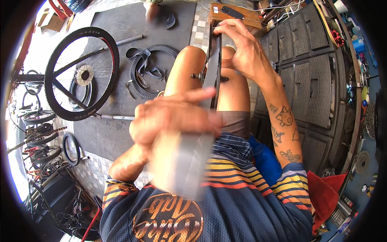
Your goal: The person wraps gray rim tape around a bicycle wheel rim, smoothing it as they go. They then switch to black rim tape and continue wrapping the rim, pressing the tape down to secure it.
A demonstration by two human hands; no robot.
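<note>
A bicycle wheel rim (218, 64) stands edge-on between my knees, its axle end (196, 76) showing at the side. Along its face runs a grey strip of tape (210, 86). My right hand (246, 50) is closed on the rim's far part, fingertips over its edge. Smeared by motion, my left hand (173, 119) is at the rim's near part, one finger stretched toward the strip. It holds what looks like a wide roll of tape (183, 165), beige and grey and badly blurred. The near end of the rim is hidden behind that hand.
At left, a wheel with a black tyre (51, 76) hangs before a stand (117, 117). A loose tyre (147, 93) and inner tube (139, 52) lie on the dark mat (121, 139). Dark drawers (302, 94) line the right; a phone (232, 12) rests on a wooden surface.
</note>
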